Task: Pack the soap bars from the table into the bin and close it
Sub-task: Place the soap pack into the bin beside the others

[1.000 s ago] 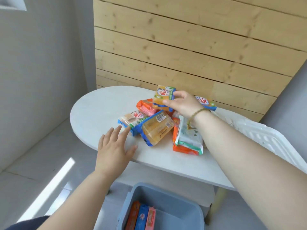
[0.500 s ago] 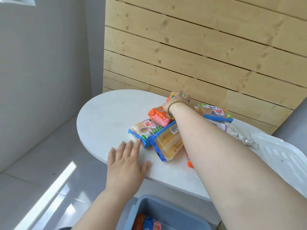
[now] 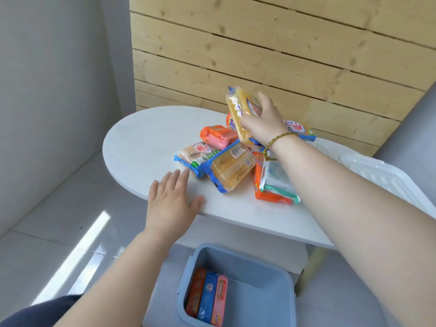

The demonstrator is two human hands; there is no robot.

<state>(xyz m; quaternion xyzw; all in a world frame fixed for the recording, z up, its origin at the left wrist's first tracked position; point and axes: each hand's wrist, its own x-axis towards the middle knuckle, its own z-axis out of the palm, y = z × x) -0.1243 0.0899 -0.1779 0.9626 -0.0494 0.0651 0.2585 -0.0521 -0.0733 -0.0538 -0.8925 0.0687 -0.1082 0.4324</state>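
Note:
My right hand (image 3: 264,121) grips a yellow wrapped soap bar (image 3: 238,109), lifted and tilted above the pile of soap bars (image 3: 231,168) on the white table (image 3: 146,138). The pile includes an orange-and-pink bar (image 3: 217,136), a blue-edged bar (image 3: 195,155) and an amber bar. My left hand (image 3: 172,204) rests flat on the table's near edge, fingers straight, close to the blue-edged bar. The blue-grey bin (image 3: 271,279) stands open on the floor below, with three bars (image 3: 207,298) upright at its left side.
A white plastic lid (image 3: 387,182) lies at the table's right end. A wooden plank wall (image 3: 283,55) rises behind the table. Grey floor tiles (image 3: 47,244) spread to the left.
My right hand reached into the back of the pile, took the yellow bar and raised it. My left hand stayed flat at the table's edge.

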